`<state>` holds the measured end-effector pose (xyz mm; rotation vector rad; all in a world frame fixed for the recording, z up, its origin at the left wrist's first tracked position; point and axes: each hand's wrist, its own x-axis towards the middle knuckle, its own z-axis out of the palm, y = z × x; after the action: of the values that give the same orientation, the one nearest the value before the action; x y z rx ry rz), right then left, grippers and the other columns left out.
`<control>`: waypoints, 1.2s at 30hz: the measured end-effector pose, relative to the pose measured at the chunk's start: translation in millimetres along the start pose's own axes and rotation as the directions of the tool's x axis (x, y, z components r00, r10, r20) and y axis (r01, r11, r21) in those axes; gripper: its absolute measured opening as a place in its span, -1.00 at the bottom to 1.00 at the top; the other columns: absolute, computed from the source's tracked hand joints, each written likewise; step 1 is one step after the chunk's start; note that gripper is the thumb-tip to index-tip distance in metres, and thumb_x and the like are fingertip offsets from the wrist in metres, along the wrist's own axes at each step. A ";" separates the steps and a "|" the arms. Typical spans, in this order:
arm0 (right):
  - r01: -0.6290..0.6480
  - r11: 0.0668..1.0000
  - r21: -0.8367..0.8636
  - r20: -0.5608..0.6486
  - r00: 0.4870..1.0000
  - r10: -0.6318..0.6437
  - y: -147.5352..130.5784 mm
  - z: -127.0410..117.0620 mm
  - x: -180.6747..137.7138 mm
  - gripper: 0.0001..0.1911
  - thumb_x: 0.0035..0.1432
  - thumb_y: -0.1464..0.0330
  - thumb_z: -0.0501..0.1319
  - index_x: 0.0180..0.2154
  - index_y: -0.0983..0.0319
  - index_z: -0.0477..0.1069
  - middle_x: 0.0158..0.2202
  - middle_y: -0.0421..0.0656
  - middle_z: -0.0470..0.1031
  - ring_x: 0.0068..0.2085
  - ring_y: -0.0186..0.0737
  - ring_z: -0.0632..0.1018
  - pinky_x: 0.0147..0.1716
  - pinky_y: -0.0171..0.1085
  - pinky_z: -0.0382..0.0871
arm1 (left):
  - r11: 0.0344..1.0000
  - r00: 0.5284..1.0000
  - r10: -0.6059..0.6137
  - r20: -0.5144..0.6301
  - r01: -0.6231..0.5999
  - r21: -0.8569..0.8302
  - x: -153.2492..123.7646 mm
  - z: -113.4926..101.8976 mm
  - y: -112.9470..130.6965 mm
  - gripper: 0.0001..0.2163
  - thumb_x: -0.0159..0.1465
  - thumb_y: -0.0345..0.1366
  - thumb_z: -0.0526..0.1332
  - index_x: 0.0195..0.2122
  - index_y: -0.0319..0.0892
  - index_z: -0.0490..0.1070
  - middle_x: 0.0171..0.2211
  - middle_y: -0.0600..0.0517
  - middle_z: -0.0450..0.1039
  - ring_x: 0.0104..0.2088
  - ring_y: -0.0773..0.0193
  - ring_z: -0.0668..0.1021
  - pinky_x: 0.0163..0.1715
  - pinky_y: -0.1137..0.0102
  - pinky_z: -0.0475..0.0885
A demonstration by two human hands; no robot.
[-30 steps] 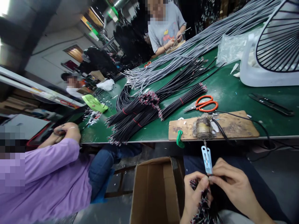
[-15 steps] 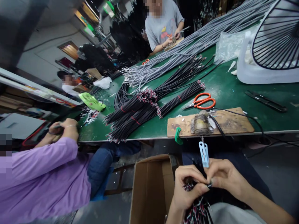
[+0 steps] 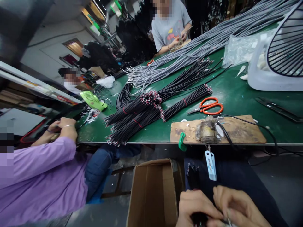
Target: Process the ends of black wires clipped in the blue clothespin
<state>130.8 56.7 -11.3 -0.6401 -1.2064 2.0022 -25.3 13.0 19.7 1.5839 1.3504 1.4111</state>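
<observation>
My left hand (image 3: 197, 205) is closed round a bundle of thin black cables (image 3: 193, 176), whose far ends stick up above my knuckles. My right hand (image 3: 239, 206) pinches a pale wire end (image 3: 229, 220) close to the left fingertips; the lower picture edge cuts off part of both hands. Above them hangs a light blue clothespin (image 3: 210, 165), fixed to the shaft of a small motor (image 3: 206, 131). The motor sits on a wooden board (image 3: 243, 129) at the table edge, and neither hand touches the clothespin.
On the green table (image 3: 239, 99) lie bundled black cables (image 3: 139, 116), grey cables (image 3: 180, 60), orange-handled scissors (image 3: 210, 106) and black snips (image 3: 279, 108). A fan (image 3: 260, 75) stands at right. Below is an open cardboard box (image 3: 153, 192). A purple-sleeved co-worker (image 3: 47, 170) sits at left.
Both my hands have moved down, away from the clothespin, which now hangs free of my fingers. The view has shifted slightly.
</observation>
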 end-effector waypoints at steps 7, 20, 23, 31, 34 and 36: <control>0.371 0.761 -0.531 -0.092 0.868 -0.488 -24.0 -9.7 10.1 -0.73 0.06 0.57 0.29 -0.25 0.11 0.56 -0.45 -0.17 0.56 -0.40 -0.17 0.53 -0.36 -0.22 0.42 | 0.986 0.998 0.020 -0.061 -0.009 0.168 8.9 -3.7 -4.5 -0.88 0.03 -0.51 0.33 -0.43 -0.15 0.55 -0.57 0.05 0.59 -0.60 0.30 0.56 -0.53 0.46 0.40; 0.080 0.922 -0.379 -0.263 0.946 -0.190 -13.5 3.3 13.2 -0.91 0.10 0.37 0.31 -0.45 0.18 0.48 -0.51 -0.17 0.50 -0.45 -0.20 0.53 -0.48 -0.32 0.45 | 0.977 0.949 0.065 -0.308 0.003 0.215 9.8 11.4 -2.9 -0.87 0.05 -0.50 0.29 -0.45 -0.11 0.51 -0.59 0.11 0.54 -0.62 0.35 0.51 -0.55 0.46 0.34; -0.119 0.955 -0.272 -0.270 0.962 0.043 -20.8 -6.6 25.0 -0.76 0.16 0.19 0.25 -0.43 0.22 0.49 -0.48 -0.14 0.52 -0.41 -0.18 0.57 -0.40 -0.32 0.48 | 0.990 0.941 0.031 -0.338 0.017 0.137 12.1 7.8 -0.8 -0.90 0.06 -0.46 0.31 -0.47 -0.11 0.53 -0.61 0.10 0.53 -0.62 0.35 0.49 -0.56 0.47 0.35; -0.082 0.983 -0.163 -0.206 0.977 0.047 -46.0 -7.0 79.6 -0.52 0.12 -0.02 0.21 -0.47 0.29 0.52 -0.52 -0.15 0.44 -0.46 -0.24 0.41 -0.47 -0.31 0.30 | 0.998 0.940 -0.006 -0.342 0.029 0.063 31.3 1.5 5.8 -0.90 0.00 -0.48 0.32 -0.52 -0.13 0.55 -0.62 0.08 0.54 -0.63 0.35 0.49 -0.57 0.50 0.37; -0.088 0.995 0.051 -0.176 0.980 0.096 -41.7 -3.0 80.9 -0.56 0.14 0.04 0.22 -0.45 0.30 0.51 -0.50 -0.16 0.41 -0.45 -0.28 0.37 -0.47 -0.32 0.25 | 0.996 0.949 -0.040 -0.312 0.065 0.069 35.3 4.0 2.8 -0.91 -0.01 -0.48 0.32 -0.54 -0.15 0.55 -0.64 0.06 0.51 -0.65 0.35 0.47 -0.60 0.50 0.35; -0.099 0.983 0.153 -0.147 0.982 0.121 -38.2 -1.7 79.2 -0.58 0.14 0.06 0.25 -0.45 0.31 0.51 -0.53 -0.19 0.37 -0.48 -0.32 0.33 -0.50 -0.34 0.22 | 0.993 0.955 -0.062 -0.289 0.087 0.077 36.2 5.4 0.7 -0.92 -0.01 -0.47 0.32 -0.56 -0.16 0.56 -0.65 0.06 0.50 -0.65 0.35 0.46 -0.60 0.50 0.34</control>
<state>94.0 131.1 17.8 -0.7889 -0.9414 2.0671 -23.3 47.8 30.7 1.4052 1.6439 1.5992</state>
